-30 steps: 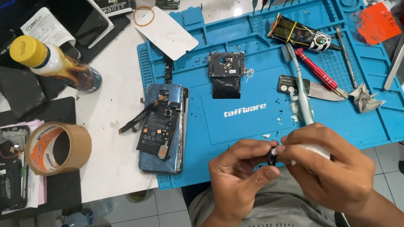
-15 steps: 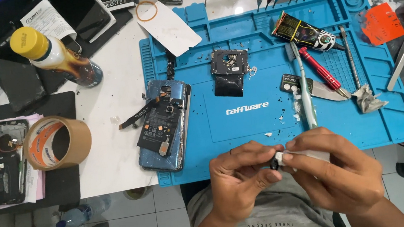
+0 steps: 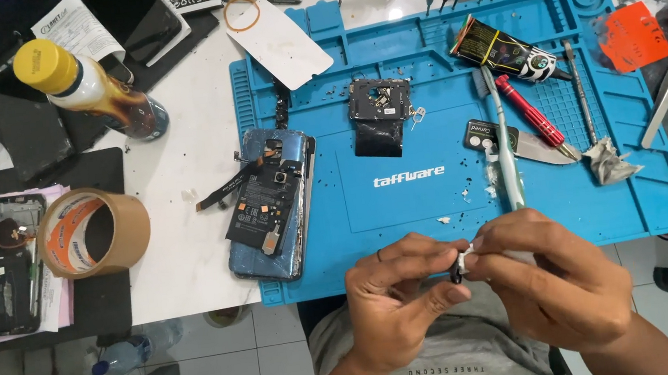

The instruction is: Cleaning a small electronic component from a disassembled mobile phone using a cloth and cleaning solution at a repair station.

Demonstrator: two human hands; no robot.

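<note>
Nearest the camera, two hands are meeting just off the near edge of the blue work mat [image 3: 601, 209]. The left hand [image 3: 400, 304] is pinching one small dark part [image 3: 457, 275] between thumb and forefinger, and the right hand [image 3: 555, 280] is closing its fingertips on a small white piece [image 3: 464, 261] that is touching that part; what the white piece is cannot be told.

Just beyond the left hand, one opened phone [image 3: 270, 207] is lying face down across the mat's left edge, its dark board showing. To the right, one white-handled tool [image 3: 504, 153] is lying lengthwise, pointing toward the right hand, with one red-handled screwdriver [image 3: 533, 117] and one thin metal pick [image 3: 582, 103] beside it. Mid-mat, one black shield plate [image 3: 378, 112] is sitting alone.

Left of the mat, one roll of brown tape [image 3: 90, 231] is resting on the white table, and farther back one yellow-capped bottle [image 3: 88, 89] is lying tilted. At the far edge, one dark glue tube [image 3: 506, 49] is lying on the mat, and one rubber band [image 3: 241, 13] is sitting beyond it.
</note>
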